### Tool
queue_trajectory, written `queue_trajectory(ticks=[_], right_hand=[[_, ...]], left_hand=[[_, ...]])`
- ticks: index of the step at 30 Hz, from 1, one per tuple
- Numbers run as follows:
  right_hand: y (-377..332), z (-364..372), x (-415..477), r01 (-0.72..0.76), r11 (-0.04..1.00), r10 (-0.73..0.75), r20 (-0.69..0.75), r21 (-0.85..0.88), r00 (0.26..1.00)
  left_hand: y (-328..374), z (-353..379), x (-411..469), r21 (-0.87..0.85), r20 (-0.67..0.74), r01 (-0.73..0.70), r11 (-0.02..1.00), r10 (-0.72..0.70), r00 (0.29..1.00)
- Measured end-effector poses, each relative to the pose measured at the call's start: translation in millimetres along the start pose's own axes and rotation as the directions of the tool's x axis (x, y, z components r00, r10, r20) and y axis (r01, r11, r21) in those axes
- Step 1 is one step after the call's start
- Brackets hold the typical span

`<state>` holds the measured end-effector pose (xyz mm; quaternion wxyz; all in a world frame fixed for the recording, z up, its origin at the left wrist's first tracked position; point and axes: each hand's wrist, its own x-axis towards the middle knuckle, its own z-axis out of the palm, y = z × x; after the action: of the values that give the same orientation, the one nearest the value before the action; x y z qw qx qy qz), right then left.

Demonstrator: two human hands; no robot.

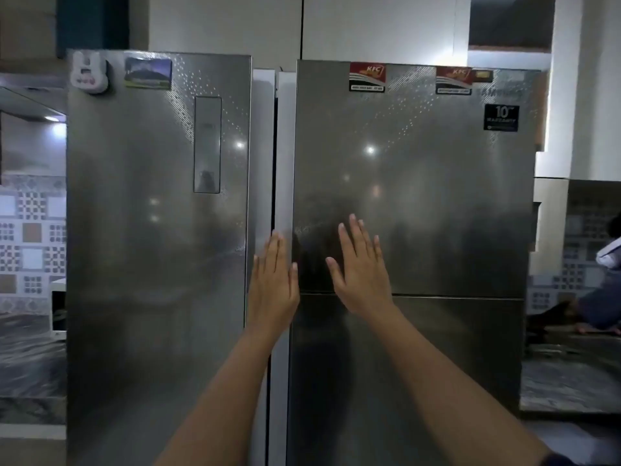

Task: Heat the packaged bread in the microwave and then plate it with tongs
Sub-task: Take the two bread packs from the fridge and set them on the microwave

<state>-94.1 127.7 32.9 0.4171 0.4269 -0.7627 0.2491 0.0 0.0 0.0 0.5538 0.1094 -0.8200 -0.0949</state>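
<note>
Two steel refrigerators fill the view side by side. My left hand (274,284) is raised flat with straight fingers over the gap between them, at the left edge of the right refrigerator (437,203). My right hand (361,267) is held flat, fingers straight, in front of the right refrigerator's upper door, just above the seam to its lower door. Both hands hold nothing. No packaged bread or tongs are in view. A white appliance (57,304), possibly the microwave, peeks out behind the left refrigerator (151,230) on the counter.
Magnets and stickers dot the tops of both doors. A marbled counter (30,358) with patterned tiles runs at the left. At the right, another counter (571,381), where a person (605,297) leans over it. White cabinets hang above.
</note>
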Motion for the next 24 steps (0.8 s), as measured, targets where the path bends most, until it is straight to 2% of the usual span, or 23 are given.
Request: queue_trajectory(ticks=[3, 5, 7, 9, 11, 13, 17, 24], right_hand=[[-6, 29, 8, 0.126, 0.990, -0.127, -0.011, -0.070, 0.992], [-11, 48, 10, 0.274, 0.948, -0.274, 0.023, -0.164, 0.961], [-14, 67, 12, 0.452, 0.840, -0.439, 0.116, -0.301, 0.891], [-15, 83, 11, 0.576, 0.718, -0.531, 0.228, -0.391, 0.816], [-17, 93, 6, 0.622, 0.671, -0.544, 0.303, -0.403, 0.783], [-20, 100, 5, 0.627, 0.663, -0.546, 0.309, -0.409, 0.779], [-29, 107, 5, 0.623, 0.634, -0.542, 0.312, -0.457, 0.780], [-55, 115, -17, 0.522, 0.674, -0.321, 0.430, -0.522, 0.844]], left_hand=[[-29, 23, -29, -0.030, 0.013, 0.139, 0.990, -0.139, 0.990], [-45, 42, -58, -0.076, 0.084, 0.223, 0.972, -0.216, 0.973], [-56, 60, -74, -0.128, 0.185, 0.302, 0.945, -0.276, 0.943], [-63, 77, -88, -0.177, 0.309, 0.382, 0.907, -0.317, 0.897], [-66, 90, -102, -0.244, 0.400, 0.450, 0.859, -0.333, 0.854], [-65, 97, -110, -0.317, 0.444, 0.522, 0.792, -0.362, 0.819], [-65, 100, -115, -0.394, 0.449, 0.576, 0.716, -0.397, 0.801], [-65, 94, -110, -0.391, 0.502, 0.609, 0.690, -0.394, 0.769]])
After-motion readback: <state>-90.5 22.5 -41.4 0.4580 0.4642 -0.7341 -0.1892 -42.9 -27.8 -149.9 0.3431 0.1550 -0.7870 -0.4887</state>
